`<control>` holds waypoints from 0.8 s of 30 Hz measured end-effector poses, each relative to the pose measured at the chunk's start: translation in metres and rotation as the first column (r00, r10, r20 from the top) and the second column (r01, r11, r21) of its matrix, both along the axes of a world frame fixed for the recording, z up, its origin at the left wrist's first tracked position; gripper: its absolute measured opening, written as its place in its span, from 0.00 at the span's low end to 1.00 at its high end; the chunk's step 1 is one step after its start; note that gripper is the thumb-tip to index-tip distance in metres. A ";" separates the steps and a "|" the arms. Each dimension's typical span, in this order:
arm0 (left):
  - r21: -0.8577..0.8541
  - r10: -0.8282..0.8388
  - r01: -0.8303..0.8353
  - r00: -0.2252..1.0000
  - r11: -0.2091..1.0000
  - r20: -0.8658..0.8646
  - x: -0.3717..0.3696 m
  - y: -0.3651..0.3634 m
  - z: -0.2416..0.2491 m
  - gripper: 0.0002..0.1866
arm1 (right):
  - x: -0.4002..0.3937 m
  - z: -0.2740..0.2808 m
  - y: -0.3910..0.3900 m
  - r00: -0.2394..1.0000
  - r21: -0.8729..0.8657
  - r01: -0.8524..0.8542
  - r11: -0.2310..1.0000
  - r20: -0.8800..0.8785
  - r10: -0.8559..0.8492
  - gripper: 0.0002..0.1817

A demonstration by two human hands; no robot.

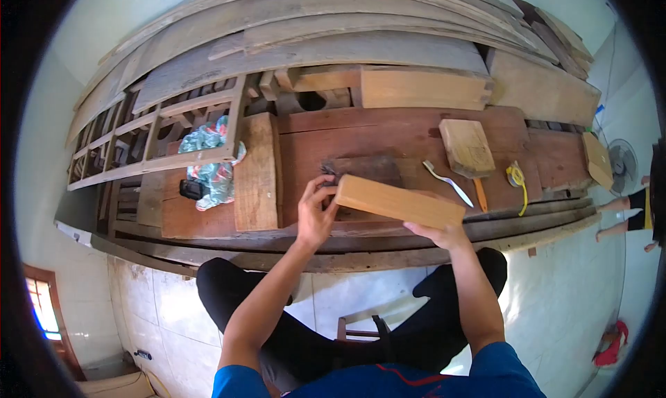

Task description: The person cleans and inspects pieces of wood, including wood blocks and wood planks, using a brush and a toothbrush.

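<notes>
A light brown wooden block [399, 201] is held up over the front of the reddish wooden bench top [312, 138], tilted down towards the right. My left hand [317, 214] has its fingers curled at the block's left end. My right hand [438, 234] grips the block from below near its right end, the fingers mostly hidden behind it. Behind the block lies a dark, flat piece [371, 166], partly covered by it. To the right are a white and blue toothbrush [448, 184] and a squarish wood block [465, 147], with an orange handle [480, 195] sticking out in front.
A yellow tape measure [515, 176] lies at the right. On the left are a thick board [257, 172], a crumpled plastic bag [211, 163] and a slatted wooden frame [154, 138]. Long planks [312, 55] are stacked behind. A person [635, 211] and a fan [622, 163] are far right.
</notes>
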State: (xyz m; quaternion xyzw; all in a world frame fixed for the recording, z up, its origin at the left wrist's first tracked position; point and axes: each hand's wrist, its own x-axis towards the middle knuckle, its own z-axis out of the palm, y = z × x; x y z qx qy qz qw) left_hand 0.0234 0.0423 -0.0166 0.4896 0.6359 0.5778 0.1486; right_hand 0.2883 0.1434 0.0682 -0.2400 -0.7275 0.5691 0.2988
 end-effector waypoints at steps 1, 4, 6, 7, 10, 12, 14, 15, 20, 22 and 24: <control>-0.031 -0.004 0.003 0.999 1.000 -0.053 -0.001 -0.001 0.005 0.10 | 0.003 -0.006 0.001 0.999 0.024 0.009 1.000 0.053 -0.010 0.24; -0.086 -0.004 0.000 0.999 0.996 -0.047 0.000 0.001 0.010 0.09 | 0.005 -0.023 0.010 0.997 -0.148 0.051 0.988 -0.053 -0.060 0.28; -0.070 -0.013 0.008 0.997 0.997 -0.070 -0.003 -0.001 0.005 0.09 | 0.006 -0.027 0.007 0.960 -0.274 0.064 0.960 -0.246 -0.134 0.34; -0.075 -0.009 0.004 0.998 0.997 -0.068 -0.003 -0.002 0.006 0.09 | 0.005 -0.026 0.008 0.960 -0.289 0.043 0.956 -0.254 -0.120 0.35; -0.099 -0.017 0.010 0.997 0.995 -0.074 -0.002 -0.001 0.009 0.10 | 0.007 -0.032 0.014 0.975 -0.258 0.043 0.965 -0.201 -0.097 0.36; -0.090 -0.015 0.010 0.998 0.996 -0.058 -0.001 0.000 0.005 0.11 | 0.007 -0.040 0.015 0.985 -0.355 -0.005 0.935 -0.162 -0.056 0.36; -0.074 -0.015 0.010 0.998 0.997 -0.066 -0.005 -0.001 -0.001 0.12 | 0.006 -0.044 0.011 0.978 -0.425 -0.056 0.903 -0.206 -0.037 0.36; -0.059 -0.013 0.009 0.997 0.998 -0.079 -0.004 -0.001 -0.001 0.12 | 0.005 -0.038 0.009 0.964 -0.442 -0.085 0.893 -0.263 -0.038 0.36; -0.053 -0.053 0.050 0.997 0.997 -0.059 -0.010 -0.004 0.007 0.13 | 0.004 -0.042 0.010 0.949 -0.452 -0.036 0.891 -0.296 -0.112 0.38; 0.201 0.109 -0.093 0.992 0.975 -0.070 -0.030 -0.017 0.018 0.12 | 0.005 -0.041 0.015 0.959 -0.476 0.040 0.878 -0.230 -0.168 0.39; 0.228 0.394 -0.372 0.917 0.900 -0.057 -0.055 -0.057 0.086 0.10 | 0.005 -0.037 0.019 0.941 -0.450 0.087 0.889 -0.255 -0.221 0.40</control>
